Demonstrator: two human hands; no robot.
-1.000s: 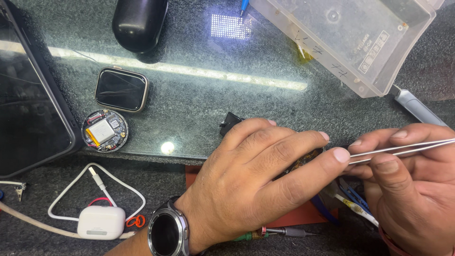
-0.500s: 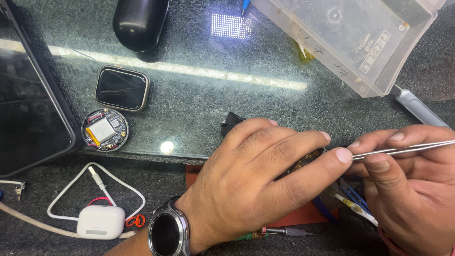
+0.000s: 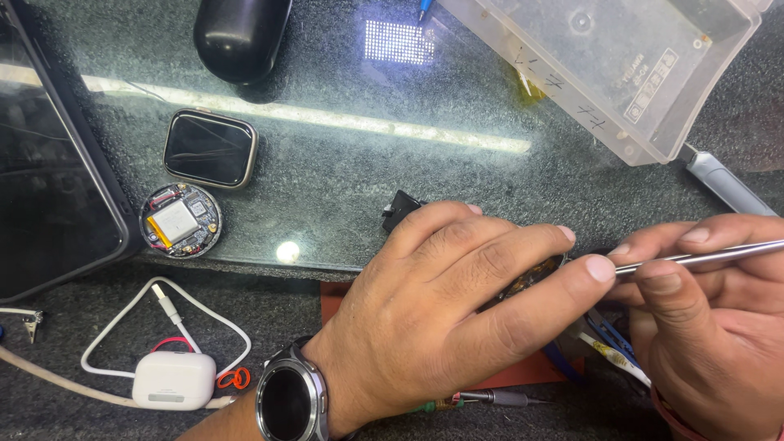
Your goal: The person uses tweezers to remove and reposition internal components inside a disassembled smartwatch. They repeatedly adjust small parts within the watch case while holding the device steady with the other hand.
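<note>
Tweezers [image 3: 702, 257] unmoved in right hand [image 3: 710, 327], left hand [image 3: 457, 310] still covering device

**Bright overhead light, glare on the glass**

My tabletop [image 3: 343, 171] is evenly and brightly lit from above. A long white streak and a dotted lamp reflection [image 3: 398, 42] glare off its glass. Focus is sharp throughout; my hands throw only soft, short shadows.
</note>
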